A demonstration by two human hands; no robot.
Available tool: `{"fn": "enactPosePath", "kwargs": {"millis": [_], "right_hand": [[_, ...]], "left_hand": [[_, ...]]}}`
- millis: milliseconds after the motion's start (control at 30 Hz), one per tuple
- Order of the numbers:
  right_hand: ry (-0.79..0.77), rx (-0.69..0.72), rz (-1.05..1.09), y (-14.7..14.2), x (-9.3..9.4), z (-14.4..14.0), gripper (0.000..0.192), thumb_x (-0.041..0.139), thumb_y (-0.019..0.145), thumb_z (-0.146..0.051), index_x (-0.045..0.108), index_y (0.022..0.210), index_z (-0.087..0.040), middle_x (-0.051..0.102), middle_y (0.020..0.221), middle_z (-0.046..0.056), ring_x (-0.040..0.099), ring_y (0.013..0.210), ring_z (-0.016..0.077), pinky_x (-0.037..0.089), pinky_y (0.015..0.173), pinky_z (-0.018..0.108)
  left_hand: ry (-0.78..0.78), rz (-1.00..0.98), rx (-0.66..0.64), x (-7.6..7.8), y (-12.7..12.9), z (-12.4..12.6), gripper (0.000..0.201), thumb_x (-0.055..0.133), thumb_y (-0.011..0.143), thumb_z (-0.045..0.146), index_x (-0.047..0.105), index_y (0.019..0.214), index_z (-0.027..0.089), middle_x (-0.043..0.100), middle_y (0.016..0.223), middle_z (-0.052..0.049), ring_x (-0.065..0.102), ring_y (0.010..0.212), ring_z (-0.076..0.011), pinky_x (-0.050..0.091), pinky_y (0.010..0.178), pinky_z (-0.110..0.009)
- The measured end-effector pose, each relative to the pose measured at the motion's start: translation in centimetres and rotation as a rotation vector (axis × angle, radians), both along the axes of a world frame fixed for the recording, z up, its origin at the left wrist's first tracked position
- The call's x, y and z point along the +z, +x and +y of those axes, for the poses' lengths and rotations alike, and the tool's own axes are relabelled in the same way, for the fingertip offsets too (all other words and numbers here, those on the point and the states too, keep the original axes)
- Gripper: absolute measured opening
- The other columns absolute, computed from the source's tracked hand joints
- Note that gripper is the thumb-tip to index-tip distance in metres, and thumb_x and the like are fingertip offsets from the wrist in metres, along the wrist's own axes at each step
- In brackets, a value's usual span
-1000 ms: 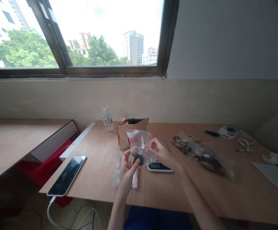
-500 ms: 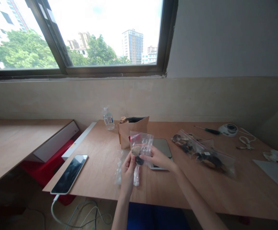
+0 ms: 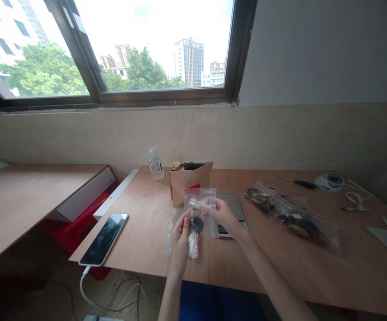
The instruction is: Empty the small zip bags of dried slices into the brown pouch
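Note:
A clear zip bag is held up over the table, with dark and tan flat pieces inside that look like dried mushroom slices. My left hand pinches the bag's lower left side, fingers closed beside the pieces. My right hand grips the bag's upper right side, its fingertips partly behind the plastic. Behind my right hand lies a flat scale, partly covered by the hand and the bag. Beneath my hands, a stack of unfilled zip bags rests on the table. Behind the held bag stands an open brown paper pouch.
At the right lie filled zip bags, a screwdriver, a white dome camera and its cable. A water bottle stands at the back left. A charging phone lies near the left edge.
My right hand has shifted up along the bag, away from the pieces. The dark slice now shows more fully through the plastic. The whole view has swung slightly left.

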State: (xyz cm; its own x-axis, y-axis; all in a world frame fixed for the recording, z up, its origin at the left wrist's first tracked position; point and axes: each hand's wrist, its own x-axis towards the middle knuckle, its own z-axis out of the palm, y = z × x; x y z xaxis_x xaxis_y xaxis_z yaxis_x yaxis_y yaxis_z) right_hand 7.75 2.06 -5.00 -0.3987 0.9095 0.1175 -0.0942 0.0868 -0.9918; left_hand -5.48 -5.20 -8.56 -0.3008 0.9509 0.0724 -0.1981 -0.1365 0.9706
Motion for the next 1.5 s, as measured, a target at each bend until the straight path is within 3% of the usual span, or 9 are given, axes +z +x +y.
{"fn": "enactPosePath", "kwargs": {"millis": [133, 367, 600, 733, 900, 1100, 1267, 1333, 1500], "right_hand": [[-0.032, 0.026, 0.047, 0.6, 0.3, -0.2, 0.024, 0.067, 0.070, -0.038, 0.058, 0.080, -0.018, 0.060, 0.079, 0.001, 0.057, 0.076, 0.0159, 0.045, 0.068, 0.026], [-0.158, -0.015, 0.114, 0.9, 0.1, -0.3, 0.031, 0.063, 0.072, -0.046, 0.052, 0.081, -0.018, 0.059, 0.076, 0.001, 0.055, 0.064, 0.0133, 0.045, 0.060, 0.026], [0.033, 0.217, -0.166, 0.2, 0.6, -1.0, 0.034, 0.056, 0.080, -0.046, 0.060, 0.099, -0.019, 0.063, 0.096, 0.004, 0.058, 0.088, 0.0188, 0.046, 0.077, 0.031], [0.135, 0.269, -0.316, -0.4, 0.9, -1.6, 0.028, 0.056, 0.081, -0.042, 0.064, 0.096, -0.020, 0.064, 0.099, 0.003, 0.059, 0.093, 0.0201, 0.044, 0.086, 0.033], [0.183, 0.266, -0.381, -0.7, 0.7, -1.6, 0.023, 0.054, 0.081, -0.034, 0.066, 0.093, -0.018, 0.067, 0.093, 0.003, 0.061, 0.083, 0.0184, 0.046, 0.077, 0.028], [0.406, 0.032, -0.574, 1.5, 3.2, -0.1, 0.019, 0.055, 0.078, -0.032, 0.066, 0.082, -0.016, 0.067, 0.077, 0.001, 0.060, 0.070, 0.0156, 0.043, 0.063, 0.023], [0.639, -0.405, -0.474, 1.8, 7.6, 3.5, 0.024, 0.053, 0.081, -0.038, 0.064, 0.087, -0.017, 0.068, 0.082, 0.003, 0.060, 0.074, 0.0159, 0.043, 0.065, 0.023], [0.749, -0.507, -0.480, 1.1, 9.0, 5.4, 0.024, 0.051, 0.083, -0.037, 0.064, 0.090, -0.017, 0.068, 0.085, 0.004, 0.060, 0.076, 0.0166, 0.043, 0.067, 0.024], [0.876, -0.327, -0.753, -0.8, 9.9, 8.6, 0.017, 0.053, 0.083, -0.028, 0.064, 0.091, -0.019, 0.068, 0.090, 0.006, 0.061, 0.083, 0.0202, 0.042, 0.070, 0.027]], "left_hand": [[-0.031, -0.088, 0.025, -0.6, 0.4, 0.0, 0.039, 0.057, 0.080, 0.043, 0.063, 0.108, 0.017, 0.067, 0.104, -0.009, 0.061, 0.097, -0.0211, 0.049, 0.080, -0.027], [-0.070, -0.211, 0.084, -1.1, 0.8, 0.0, 0.049, 0.051, 0.081, 0.050, 0.052, 0.122, 0.024, 0.065, 0.091, -0.003, 0.062, 0.080, -0.0151, 0.053, 0.065, -0.025], [-0.068, -0.182, 0.113, -1.0, 0.7, 0.1, 0.051, 0.052, 0.081, 0.049, 0.053, 0.124, 0.021, 0.065, 0.110, -0.010, 0.060, 0.100, -0.0207, 0.049, 0.081, -0.029], [-0.046, -0.217, 0.109, -1.3, 1.0, 0.2, 0.049, 0.050, 0.083, 0.047, 0.051, 0.124, 0.022, 0.065, 0.112, -0.009, 0.060, 0.103, -0.0198, 0.047, 0.086, -0.030], [-0.045, -0.227, 0.165, -1.5, 1.3, 0.2, 0.047, 0.051, 0.082, 0.047, 0.054, 0.121, 0.021, 0.064, 0.113, -0.009, 0.060, 0.104, -0.0201, 0.047, 0.086, -0.028], [-0.139, -0.216, 0.256, -1.6, -0.2, 0.2, 0.052, 0.049, 0.081, 0.052, 0.053, 0.121, 0.019, 0.064, 0.111, -0.012, 0.063, 0.097, -0.0214, 0.050, 0.076, -0.028], [-0.196, -0.225, 0.274, -2.3, -2.2, -0.4, 0.053, 0.049, 0.081, 0.053, 0.051, 0.123, 0.021, 0.063, 0.115, -0.012, 0.063, 0.095, -0.0214, 0.051, 0.068, -0.025], [-0.205, -0.227, 0.276, -2.6, -2.8, -0.8, 0.052, 0.049, 0.081, 0.052, 0.052, 0.123, 0.021, 0.063, 0.115, -0.012, 0.063, 0.095, -0.0212, 0.052, 0.067, -0.025], [-0.214, -0.235, 0.291, -3.1, -3.5, -1.6, 0.052, 0.051, 0.081, 0.050, 0.053, 0.122, 0.019, 0.062, 0.116, -0.012, 0.063, 0.095, -0.0207, 0.052, 0.069, -0.025]]}}
